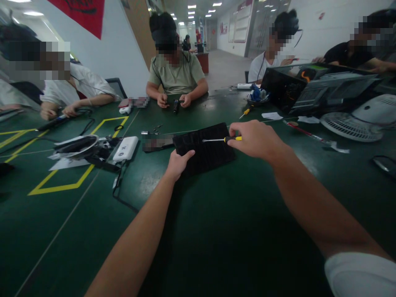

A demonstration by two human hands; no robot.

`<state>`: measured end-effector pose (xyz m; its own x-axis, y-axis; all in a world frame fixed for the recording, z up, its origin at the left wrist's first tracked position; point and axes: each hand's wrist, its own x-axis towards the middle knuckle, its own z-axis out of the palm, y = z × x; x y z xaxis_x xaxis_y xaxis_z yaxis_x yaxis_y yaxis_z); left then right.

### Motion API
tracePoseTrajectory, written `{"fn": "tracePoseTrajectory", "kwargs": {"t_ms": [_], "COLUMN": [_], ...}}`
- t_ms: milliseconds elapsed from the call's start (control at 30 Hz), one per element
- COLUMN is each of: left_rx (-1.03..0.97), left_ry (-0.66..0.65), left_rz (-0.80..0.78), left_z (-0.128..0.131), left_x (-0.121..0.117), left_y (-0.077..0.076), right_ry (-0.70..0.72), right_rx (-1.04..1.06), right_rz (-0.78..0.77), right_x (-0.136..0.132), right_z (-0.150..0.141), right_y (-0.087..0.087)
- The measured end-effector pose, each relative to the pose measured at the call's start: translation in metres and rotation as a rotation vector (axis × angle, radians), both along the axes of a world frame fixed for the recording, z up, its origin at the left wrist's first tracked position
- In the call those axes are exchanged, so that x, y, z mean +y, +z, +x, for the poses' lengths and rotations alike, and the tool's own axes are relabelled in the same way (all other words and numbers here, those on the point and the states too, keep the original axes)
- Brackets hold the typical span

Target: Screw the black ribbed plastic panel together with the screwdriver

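Note:
A flat black rectangular panel (207, 154), perhaps part of a device, is tilted above the green table (216, 231). My left hand (179, 165) grips its left edge, thumb on the upper face. In my right hand (256, 138) is a screwdriver (215, 140) with a yellow-and-black handle and a thin metal shaft. The shaft points left across the panel; whether the tip touches the surface I cannot tell. Just behind the panel's left corner lies a dark flat piece (157, 142), partly blurred out, with small loose bits (156, 128) beyond it.
To the left are a white power bank (125, 149) with a cable and a round metal-rimmed item (77, 146) on papers. At right stand an open computer case (321, 88) and a white fan (352, 126). Another screwdriver (245, 113) lies farther back. Several people sit around the table.

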<state>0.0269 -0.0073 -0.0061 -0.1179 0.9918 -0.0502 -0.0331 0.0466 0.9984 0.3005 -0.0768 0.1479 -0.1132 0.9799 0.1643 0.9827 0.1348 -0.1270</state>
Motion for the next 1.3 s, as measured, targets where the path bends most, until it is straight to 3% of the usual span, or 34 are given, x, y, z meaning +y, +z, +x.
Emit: {"fn": "tracePoseTrajectory", "kwargs": {"t_ms": [433, 1000, 1300], "left_rx": [0.001, -0.029, -0.043], "left_ry": [-0.032, 0.008, -0.036], "left_rz": [0.002, -0.019, -0.05], "left_z": [-0.002, 0.002, 0.004], "left_x": [-0.002, -0.003, 0.006], "left_y": [0.0, 0.008, 0.012], "right_ry": [0.041, 0.066, 0.057], "right_rx": [0.003, 0.037, 0.061], "right_rz": [0.015, 0.034, 0.023], "right_x": [-0.001, -0.001, 0.0], "right_z": [0.009, 0.009, 0.01], "right_y": [-0.013, -0.018, -0.017]}}
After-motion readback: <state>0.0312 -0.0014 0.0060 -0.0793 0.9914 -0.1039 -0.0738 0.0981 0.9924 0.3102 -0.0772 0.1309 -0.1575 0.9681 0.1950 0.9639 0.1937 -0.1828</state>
